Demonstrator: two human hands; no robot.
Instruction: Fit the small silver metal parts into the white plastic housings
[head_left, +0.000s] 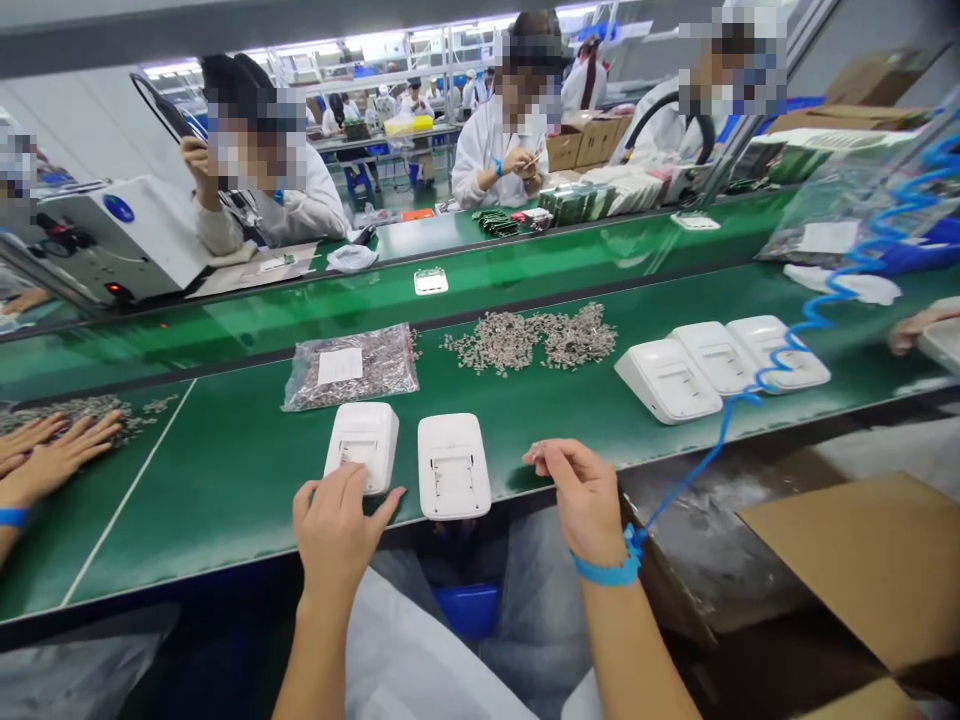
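Two white plastic housings lie side by side on the green belt in front of me. My left hand (335, 525) rests on the near edge of the left housing (362, 440), fingers spread. The right housing (452, 465) lies untouched between my hands. My right hand (579, 490) hovers just right of it, fingertips pinched together; something tiny may be between them, but I cannot make it out. A blue wrist strap (611, 568) circles my right wrist, its coiled blue cord (806, 320) running off to the upper right.
A loose pile of small metal parts (529, 338) and a clear bag of them (351, 366) lie further back. Three white housings (720, 362) sit to the right. A neighbour's hands (52, 447) rest at the left. Other workers sit across the far belt. A cardboard box (870, 560) stands lower right.
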